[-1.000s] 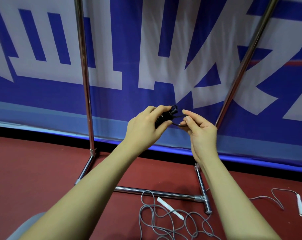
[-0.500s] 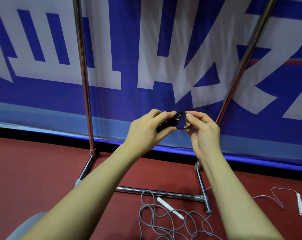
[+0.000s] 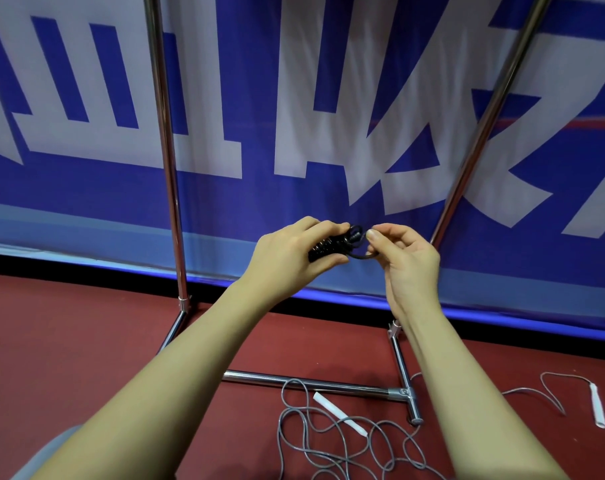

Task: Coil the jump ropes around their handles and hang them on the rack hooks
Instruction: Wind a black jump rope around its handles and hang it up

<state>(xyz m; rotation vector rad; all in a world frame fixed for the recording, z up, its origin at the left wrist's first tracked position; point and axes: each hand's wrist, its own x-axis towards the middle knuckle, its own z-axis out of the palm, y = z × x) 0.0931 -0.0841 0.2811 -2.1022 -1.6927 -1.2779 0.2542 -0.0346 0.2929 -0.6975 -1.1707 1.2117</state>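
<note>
Between the rack uprights, at chest height, you're working the black jump rope (image 3: 332,244). Your left hand (image 3: 287,258) is wrapped around the coiled bundle, cord wound over the handles, thumb underneath and fingers on top. Your right hand (image 3: 403,258) pinches the last short loop of black cord just beside the bundle's end, thumb and forefinger closed on it, other fingers curled.

Status as I read it: this rope is nearly coiled. Only a small tail loop is left, so you look to be tucking or locking off the end. It's not hung yet. The rack's hooks are out of frame above; only the left upright (image 3: 166,168), right upright (image 3: 481,133) and base bar (image 3: 304,382) show, so I can't tell whether anything is already hanging up there.

Still to do: the grey jump rope (image 3: 329,441) lies uncoiled in a loose tangle on the red floor (image 3: 69,341) just in front of the base bar. One white handle (image 3: 339,414) sits in the tangle, the other white handle (image 3: 598,409) lies well off to the right with cord trailing back. That one is untouched: full coil plus hang remaining.

Rough call: somewhere under halfway, if two ropes is the full count.
</note>
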